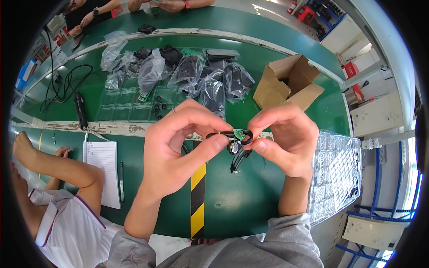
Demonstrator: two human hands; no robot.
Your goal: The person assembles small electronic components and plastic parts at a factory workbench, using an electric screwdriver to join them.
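Observation:
Held up between both hands is a small black cabled part (233, 146) that carries a green circuit board (240, 134) and a round shiny piece. My left hand (178, 145) pinches its left side between thumb and forefinger. From the right, the thumb and forefinger of my right hand (286, 140) grip the other side, close to the board. A looped black cable (240, 161) hangs below, over the green table (232, 205). The fingers partly hide the part, so its exact kind cannot be made out.
Bagged black parts (192, 71) lie on a clear compartment tray (127, 105). An open cardboard box (288, 82) stands back right, a clear plastic tray (337, 174) at right. Left are a black electric screwdriver (80, 110), a notebook (102, 172), a pen (121, 181) and a co-worker's arm (62, 167).

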